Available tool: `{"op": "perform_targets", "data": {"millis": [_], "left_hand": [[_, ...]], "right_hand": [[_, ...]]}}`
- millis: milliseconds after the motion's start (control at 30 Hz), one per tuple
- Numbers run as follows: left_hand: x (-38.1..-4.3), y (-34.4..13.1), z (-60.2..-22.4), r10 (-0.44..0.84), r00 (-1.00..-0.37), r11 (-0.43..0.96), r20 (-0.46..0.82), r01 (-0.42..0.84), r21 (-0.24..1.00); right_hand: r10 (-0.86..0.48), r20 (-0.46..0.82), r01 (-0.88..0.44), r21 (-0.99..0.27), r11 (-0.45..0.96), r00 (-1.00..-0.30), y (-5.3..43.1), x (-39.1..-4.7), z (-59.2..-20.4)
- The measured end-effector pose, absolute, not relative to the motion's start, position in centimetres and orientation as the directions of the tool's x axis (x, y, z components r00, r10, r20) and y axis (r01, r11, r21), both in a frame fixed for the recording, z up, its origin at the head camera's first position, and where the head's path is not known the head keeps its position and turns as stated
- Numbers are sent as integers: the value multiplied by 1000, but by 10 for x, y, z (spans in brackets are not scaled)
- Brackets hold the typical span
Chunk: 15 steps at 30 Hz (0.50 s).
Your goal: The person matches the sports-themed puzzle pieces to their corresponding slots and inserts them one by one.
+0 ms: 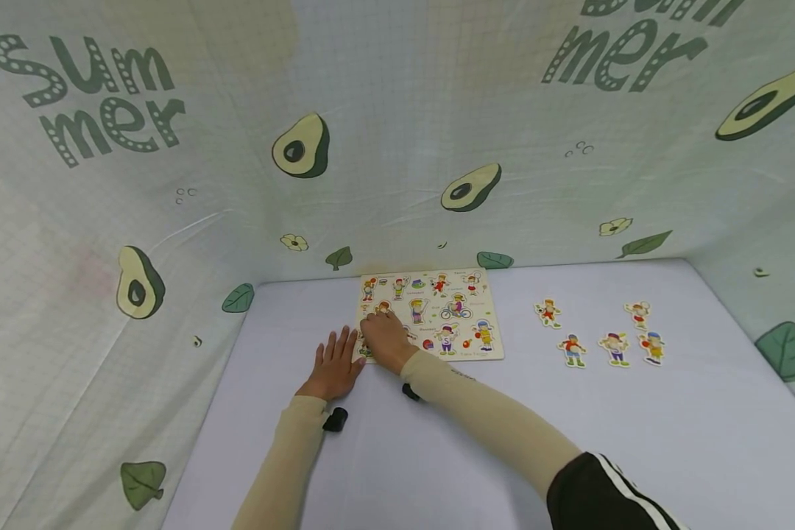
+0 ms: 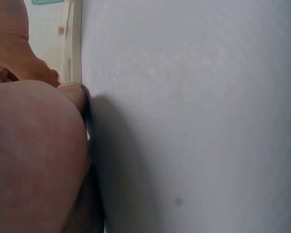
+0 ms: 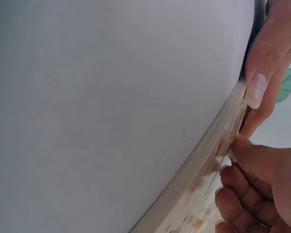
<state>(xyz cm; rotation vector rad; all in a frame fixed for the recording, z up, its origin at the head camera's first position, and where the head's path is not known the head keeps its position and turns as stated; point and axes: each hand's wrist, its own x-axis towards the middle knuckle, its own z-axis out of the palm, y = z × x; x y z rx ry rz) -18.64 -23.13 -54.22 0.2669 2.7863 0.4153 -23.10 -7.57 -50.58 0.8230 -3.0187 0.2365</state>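
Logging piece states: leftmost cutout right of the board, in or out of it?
Out: the cutout lies on the table, whose white surface shows between it and the puzzle board.

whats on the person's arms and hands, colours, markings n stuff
The left sleeve and right sleeve are beige; the right has a small dark marking, too small to read. Above it is a black garment with white stripes. A small black device sits at each wrist. Neither grip wears a glove.

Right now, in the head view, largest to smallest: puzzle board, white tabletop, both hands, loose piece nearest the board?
1. White tabletop
2. Puzzle board
3. Left hand and right hand: too alike to rank
4. Nearest loose piece
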Motion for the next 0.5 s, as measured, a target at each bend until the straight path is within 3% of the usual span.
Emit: {"op": "perform_targets", "data": {"millis": [500], "left_hand": [[-188, -230, -541, 216, -929, 946, -302, 122, 300]], "right_hand": [[-477, 85, -484, -125, 866, -875, -62, -226, -500]]}}
